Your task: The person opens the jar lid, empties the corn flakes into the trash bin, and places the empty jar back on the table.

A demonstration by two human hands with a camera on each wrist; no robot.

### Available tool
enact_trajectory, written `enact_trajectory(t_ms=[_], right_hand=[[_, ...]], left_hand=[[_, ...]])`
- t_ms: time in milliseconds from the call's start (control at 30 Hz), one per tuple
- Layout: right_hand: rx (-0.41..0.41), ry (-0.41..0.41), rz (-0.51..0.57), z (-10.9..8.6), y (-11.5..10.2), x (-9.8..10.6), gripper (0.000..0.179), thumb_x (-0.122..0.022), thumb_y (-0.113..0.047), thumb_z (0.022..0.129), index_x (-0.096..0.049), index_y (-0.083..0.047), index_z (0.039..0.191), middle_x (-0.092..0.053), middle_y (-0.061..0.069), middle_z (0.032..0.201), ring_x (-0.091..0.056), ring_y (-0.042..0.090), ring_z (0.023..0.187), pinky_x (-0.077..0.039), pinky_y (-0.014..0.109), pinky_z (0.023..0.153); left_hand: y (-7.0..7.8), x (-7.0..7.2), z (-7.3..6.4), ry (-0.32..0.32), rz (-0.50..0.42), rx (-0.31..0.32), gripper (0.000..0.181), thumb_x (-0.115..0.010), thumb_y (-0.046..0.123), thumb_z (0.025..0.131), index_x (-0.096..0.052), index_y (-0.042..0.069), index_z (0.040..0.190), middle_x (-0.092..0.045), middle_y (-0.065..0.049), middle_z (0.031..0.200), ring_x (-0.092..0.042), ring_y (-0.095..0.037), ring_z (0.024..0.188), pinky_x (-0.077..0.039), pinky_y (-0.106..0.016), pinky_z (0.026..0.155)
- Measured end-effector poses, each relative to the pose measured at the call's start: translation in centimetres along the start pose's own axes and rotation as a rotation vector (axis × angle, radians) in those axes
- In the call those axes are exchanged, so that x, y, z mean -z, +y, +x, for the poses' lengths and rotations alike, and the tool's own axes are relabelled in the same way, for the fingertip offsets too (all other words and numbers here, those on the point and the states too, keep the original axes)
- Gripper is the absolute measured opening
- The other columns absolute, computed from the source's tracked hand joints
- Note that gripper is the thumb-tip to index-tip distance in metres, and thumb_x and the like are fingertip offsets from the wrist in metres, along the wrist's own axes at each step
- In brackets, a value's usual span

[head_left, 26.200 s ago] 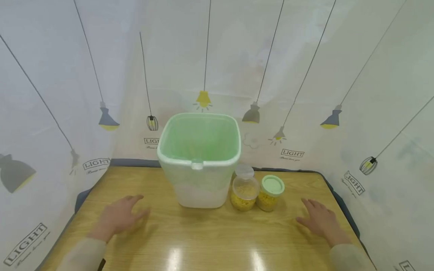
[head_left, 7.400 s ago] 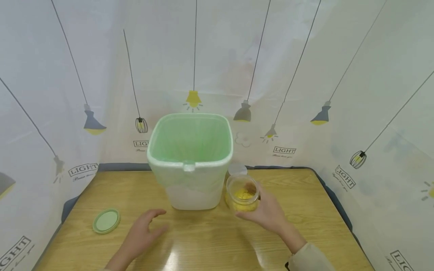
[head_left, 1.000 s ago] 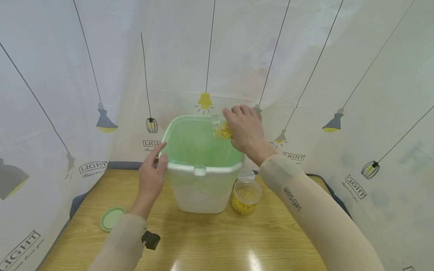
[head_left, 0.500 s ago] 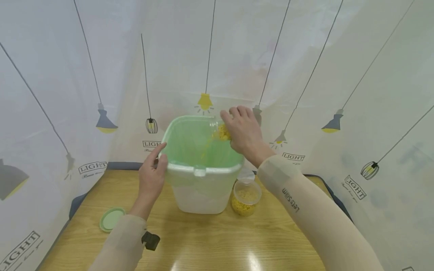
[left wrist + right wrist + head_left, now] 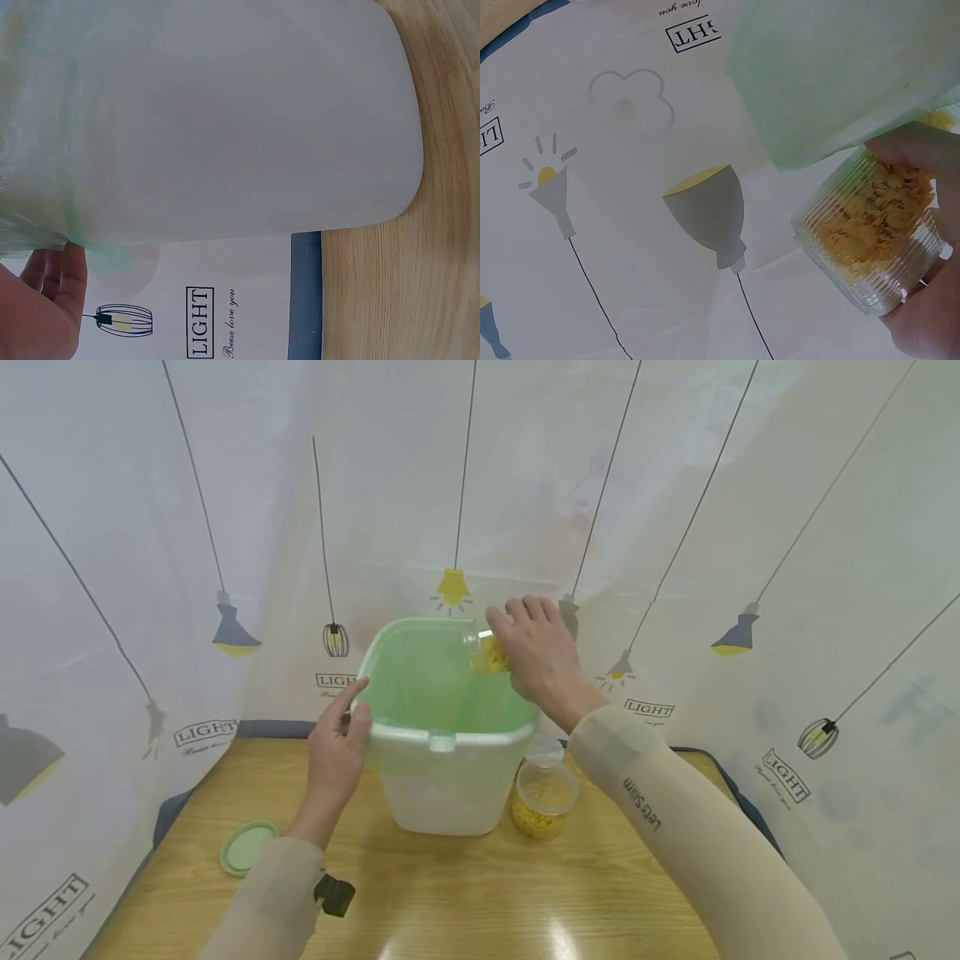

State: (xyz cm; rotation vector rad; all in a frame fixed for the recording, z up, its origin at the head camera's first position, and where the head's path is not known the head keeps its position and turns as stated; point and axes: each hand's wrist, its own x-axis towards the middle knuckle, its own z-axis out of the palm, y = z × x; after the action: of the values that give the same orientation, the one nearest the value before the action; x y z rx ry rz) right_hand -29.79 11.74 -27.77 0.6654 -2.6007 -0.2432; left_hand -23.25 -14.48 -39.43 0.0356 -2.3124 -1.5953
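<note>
Holding clear, ribbed, tilted jar [image 5: 862,244], yellow flakes [image 5: 896,187] inside, right grip [image 5: 542,650] curled round it, left grip [image 5: 336,756] pinching bin rim [image 5: 483,739]

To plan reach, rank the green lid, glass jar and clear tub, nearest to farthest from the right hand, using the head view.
1. Glass jar: gripped in the right hand.
2. Clear tub: on the table, right of the bin.
3. Green lid: on the table's left side.

You face pale sheeting [image 5: 390,485] on three sides, printed with hanging lamps [image 5: 453,587]. Your tabletop [image 5: 622,877] is wood-grained, light glare [image 5: 559,937] nearest you.
</note>
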Motion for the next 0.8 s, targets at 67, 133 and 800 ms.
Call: enact_trajectory(t_ms=[67, 133, 800], right_hand=[[0.004, 0.002, -0.005, 0.02, 0.01, -0.06, 0.063, -0.066, 0.005, 0.073, -0.046, -0.012, 0.13, -0.054, 0.013, 0.124, -0.045, 0.031, 0.121, -0.031, 0.044, 0.114], [0.008, 0.006, -0.012, 0.02, 0.03, -0.11, 0.063, -0.066, 0.005, 0.073, -0.046, -0.012, 0.13, -0.055, 0.013, 0.124, -0.045, 0.032, 0.121, -0.031, 0.044, 0.114], [0.02, 0.005, -0.049, -0.04, 0.01, -0.21, 0.062, -0.064, 0.006, 0.074, -0.045, -0.011, 0.13, -0.054, 0.012, 0.123, -0.045, 0.031, 0.119, -0.032, 0.043, 0.113]], left_hand=[[0.05, -0.01, -0.06, -0.001, 0.001, 0.001, 0.043, -0.039, 0.047, 0.101, -0.045, 0.039, 0.143, -0.044, -0.001, 0.151, -0.061, -0.03, 0.119, -0.057, -0.049, 0.088], [0.11, -0.03, -0.11, 0.0, 0.001, -0.001, 0.043, -0.039, 0.047, 0.101, -0.045, 0.039, 0.143, -0.045, -0.001, 0.151, -0.061, -0.03, 0.119, -0.057, -0.049, 0.088], [0.95, 0.51, 0.1, -0.062, 0.051, 0.025, 0.046, -0.04, 0.047, 0.101, -0.042, 0.036, 0.146, -0.043, -0.006, 0.152, -0.057, -0.032, 0.124, -0.055, -0.051, 0.091]])
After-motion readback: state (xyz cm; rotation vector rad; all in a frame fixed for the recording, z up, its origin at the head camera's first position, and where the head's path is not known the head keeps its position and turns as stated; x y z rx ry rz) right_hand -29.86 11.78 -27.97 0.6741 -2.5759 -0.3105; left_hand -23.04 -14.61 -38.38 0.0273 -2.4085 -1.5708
